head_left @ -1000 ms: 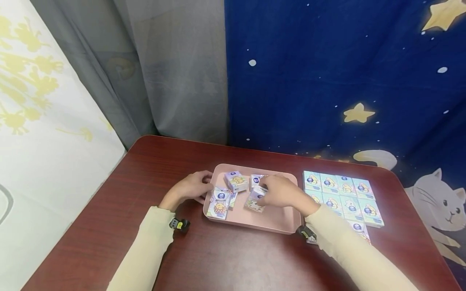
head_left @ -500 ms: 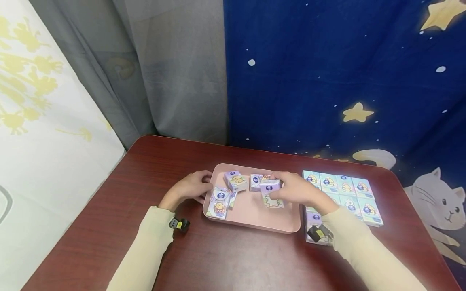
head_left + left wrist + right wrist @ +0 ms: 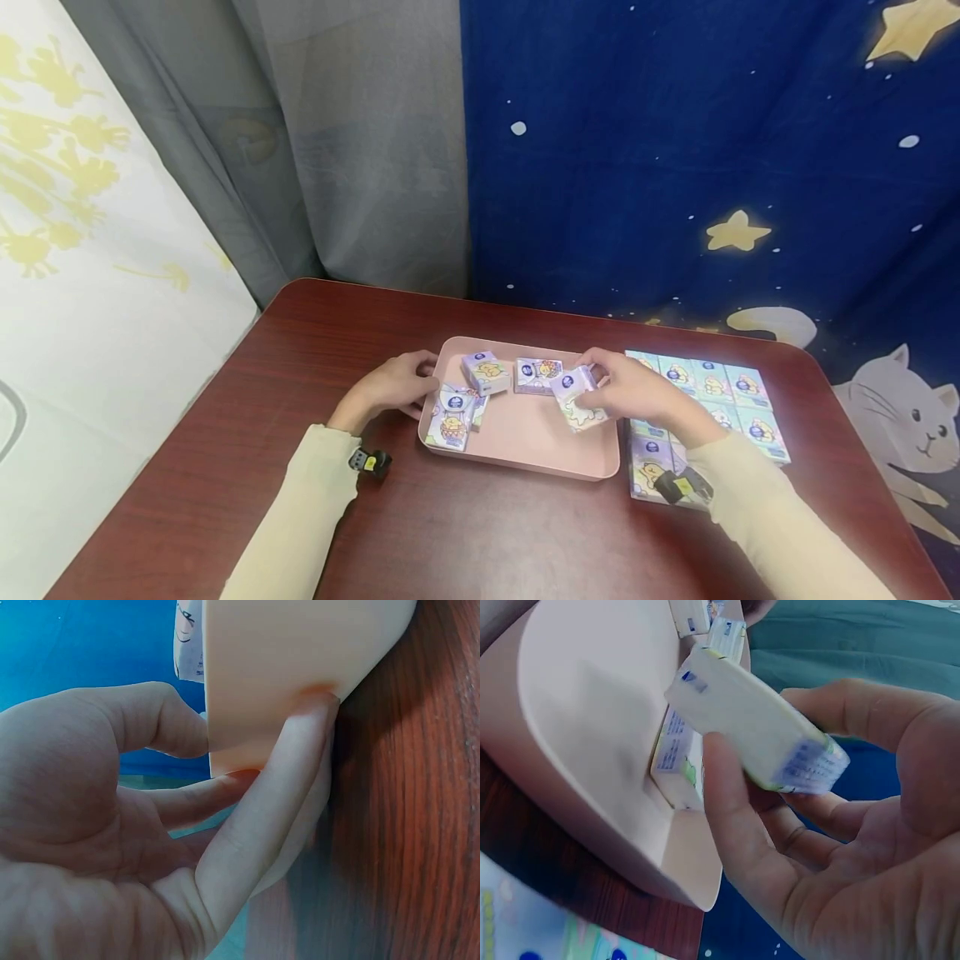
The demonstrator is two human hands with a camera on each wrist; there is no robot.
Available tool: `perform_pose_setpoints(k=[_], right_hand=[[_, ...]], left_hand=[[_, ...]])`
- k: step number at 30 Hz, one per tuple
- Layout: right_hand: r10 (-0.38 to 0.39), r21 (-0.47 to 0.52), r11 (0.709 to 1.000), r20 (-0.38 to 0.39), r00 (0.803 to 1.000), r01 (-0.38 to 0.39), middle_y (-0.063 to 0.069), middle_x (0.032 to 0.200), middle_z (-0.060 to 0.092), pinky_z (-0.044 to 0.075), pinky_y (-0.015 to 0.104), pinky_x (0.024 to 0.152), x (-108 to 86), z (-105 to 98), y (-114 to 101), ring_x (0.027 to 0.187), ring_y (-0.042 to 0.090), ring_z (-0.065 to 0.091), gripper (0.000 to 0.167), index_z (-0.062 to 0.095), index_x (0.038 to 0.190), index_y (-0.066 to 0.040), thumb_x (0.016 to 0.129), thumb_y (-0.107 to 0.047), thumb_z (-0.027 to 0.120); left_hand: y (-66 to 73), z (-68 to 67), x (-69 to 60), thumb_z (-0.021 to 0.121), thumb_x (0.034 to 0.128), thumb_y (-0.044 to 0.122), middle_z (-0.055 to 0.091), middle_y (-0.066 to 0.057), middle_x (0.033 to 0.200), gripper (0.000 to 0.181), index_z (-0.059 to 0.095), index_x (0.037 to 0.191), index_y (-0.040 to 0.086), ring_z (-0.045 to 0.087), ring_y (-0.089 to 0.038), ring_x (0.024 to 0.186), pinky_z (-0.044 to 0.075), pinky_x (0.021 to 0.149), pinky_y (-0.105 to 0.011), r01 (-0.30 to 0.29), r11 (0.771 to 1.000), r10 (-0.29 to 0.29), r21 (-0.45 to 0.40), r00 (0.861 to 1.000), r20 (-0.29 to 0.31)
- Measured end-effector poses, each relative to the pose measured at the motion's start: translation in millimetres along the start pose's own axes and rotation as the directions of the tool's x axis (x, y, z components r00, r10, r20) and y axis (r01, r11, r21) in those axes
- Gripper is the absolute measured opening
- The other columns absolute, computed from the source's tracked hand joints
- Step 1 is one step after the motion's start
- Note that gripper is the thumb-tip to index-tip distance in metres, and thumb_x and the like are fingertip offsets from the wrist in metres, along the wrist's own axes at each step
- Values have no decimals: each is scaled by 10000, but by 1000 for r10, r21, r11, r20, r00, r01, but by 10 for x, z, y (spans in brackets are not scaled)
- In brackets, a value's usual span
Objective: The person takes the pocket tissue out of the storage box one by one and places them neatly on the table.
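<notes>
My right hand (image 3: 630, 385) pinches a small printed pack of tissues (image 3: 579, 400) above the right part of a pink tray (image 3: 517, 450). In the right wrist view the pack (image 3: 742, 712) is tilted, its pale side showing, with thumb and fingers on opposite sides. At the tray's left end, my left hand (image 3: 393, 385) grips the edge. The left wrist view has its thumb at the rim and its fingers against the outer wall (image 3: 255, 675). Inside the tray lie a pack at the back (image 3: 537, 375), a tilted pack (image 3: 486, 372) and overlapping packs (image 3: 452, 421) on the left.
To the right of the tray, rows of tissue packs (image 3: 712, 383) lie side by side on the dark red table (image 3: 487, 533), partly covered by my right forearm. A blue star-patterned curtain (image 3: 600, 167) and a grey curtain (image 3: 375, 167) hang behind the table.
My right hand has lifted the tissue pack from the tray's middle and carried it rightward, turning it slightly. The left hand stays at the tray's edge.
</notes>
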State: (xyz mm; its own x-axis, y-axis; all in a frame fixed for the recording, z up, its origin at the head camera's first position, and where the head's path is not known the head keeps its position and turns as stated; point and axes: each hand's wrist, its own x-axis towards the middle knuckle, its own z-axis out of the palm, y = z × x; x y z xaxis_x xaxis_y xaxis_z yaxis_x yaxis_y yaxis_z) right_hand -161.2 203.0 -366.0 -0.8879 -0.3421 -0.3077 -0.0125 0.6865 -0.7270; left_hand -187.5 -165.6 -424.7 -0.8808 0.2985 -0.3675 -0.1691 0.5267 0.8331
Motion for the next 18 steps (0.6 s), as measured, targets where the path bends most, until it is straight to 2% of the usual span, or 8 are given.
perform_pose_setpoints(k=[2, 10, 18], right_hand=[[10, 31, 999, -4, 1000, -10, 182, 1180, 657, 659, 393, 757, -26, -11, 28, 1014, 311, 670, 563, 621, 1411, -33, 903, -113, 849], [1, 42, 999, -30, 1000, 0, 143, 1132, 673, 665, 399, 769, -192, -90, 150, 1013, 310, 659, 551, 630, 1421, -90, 925, -138, 865], [20, 79, 997, -40, 999, -17, 165, 1319, 668, 670, 412, 845, -380, -188, 340, 1140, 317, 671, 646, 601, 1541, -125, 963, -251, 860]], left_hand=[[-1, 2, -1, 626, 1047, 77, 663, -223, 1281, 523, 514, 1540, -55, 766, -257, 892, 689, 701, -411, 0, 1000, 0, -3, 1000, 1], [-5, 0, 8, 625, 1047, 82, 659, -227, 1289, 519, 518, 1536, -52, 765, -261, 897, 688, 696, -402, 5, 1000, -5, -1, 1000, 1], [-7, -2, 14, 625, 1051, 84, 652, -232, 1312, 524, 510, 1545, -50, 763, -263, 899, 688, 703, -404, 10, 1000, -10, 3, 1000, 0]])
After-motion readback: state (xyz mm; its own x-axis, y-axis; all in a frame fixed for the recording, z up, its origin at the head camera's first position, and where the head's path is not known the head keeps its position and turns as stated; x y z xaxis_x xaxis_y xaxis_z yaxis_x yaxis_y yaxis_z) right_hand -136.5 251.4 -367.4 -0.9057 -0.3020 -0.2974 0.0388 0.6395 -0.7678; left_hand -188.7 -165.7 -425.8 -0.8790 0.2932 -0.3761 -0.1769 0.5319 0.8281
